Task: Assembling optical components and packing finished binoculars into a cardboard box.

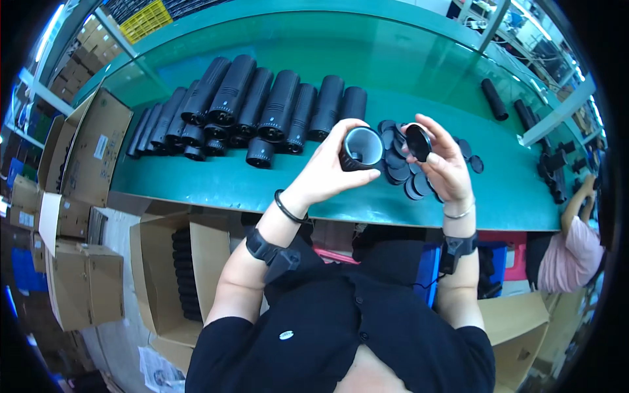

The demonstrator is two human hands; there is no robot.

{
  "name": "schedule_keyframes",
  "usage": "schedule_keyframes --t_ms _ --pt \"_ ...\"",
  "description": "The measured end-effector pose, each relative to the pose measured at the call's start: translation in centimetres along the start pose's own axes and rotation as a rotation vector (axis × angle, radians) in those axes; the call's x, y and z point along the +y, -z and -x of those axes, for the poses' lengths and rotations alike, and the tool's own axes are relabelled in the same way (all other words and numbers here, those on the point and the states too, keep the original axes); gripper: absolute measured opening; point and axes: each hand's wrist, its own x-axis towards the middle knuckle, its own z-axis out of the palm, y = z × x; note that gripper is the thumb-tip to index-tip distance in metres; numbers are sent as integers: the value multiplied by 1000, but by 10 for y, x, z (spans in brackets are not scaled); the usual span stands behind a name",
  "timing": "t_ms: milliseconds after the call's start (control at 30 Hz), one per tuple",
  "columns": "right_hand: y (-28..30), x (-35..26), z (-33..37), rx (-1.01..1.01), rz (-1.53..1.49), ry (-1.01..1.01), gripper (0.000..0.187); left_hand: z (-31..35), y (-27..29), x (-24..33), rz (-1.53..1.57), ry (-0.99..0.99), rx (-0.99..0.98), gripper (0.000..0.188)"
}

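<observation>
My left hand (331, 164) is closed around a black cylindrical tube (362, 149), its open end tilted toward me and showing a pale inner wall. To its right, my right hand (447, 160) pinches a round black cap (418, 143) by the rim between thumb and fingers. The cap and the tube are apart. Beneath and between my hands lies a loose pile of black round caps (397, 173) on the green table (275, 187). Left of my hands, several black ribbed tubes (282, 108) lie stacked on their sides.
An open cardboard box (208, 255) with black tubes stands below the table's front edge. Another carton (108, 147) is at the table's left end. Black tubes (495, 99) lie at the right, where another person (572, 249) works. A blue bin (429, 272) sits under the table.
</observation>
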Motion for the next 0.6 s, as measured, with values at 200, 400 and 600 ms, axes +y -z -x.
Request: schedule_keyframes --t_ms 200,400,600 --pt "-35 -36 3 -88 683 108 68 7 -14 -3 -301 -83 -87 64" --pt "-52 -41 5 -182 1035 236 60 8 -17 -12 -238 -125 -50 65" --pt "-53 -36 7 -148 1069 246 60 11 -20 -13 -421 -129 -46 76"
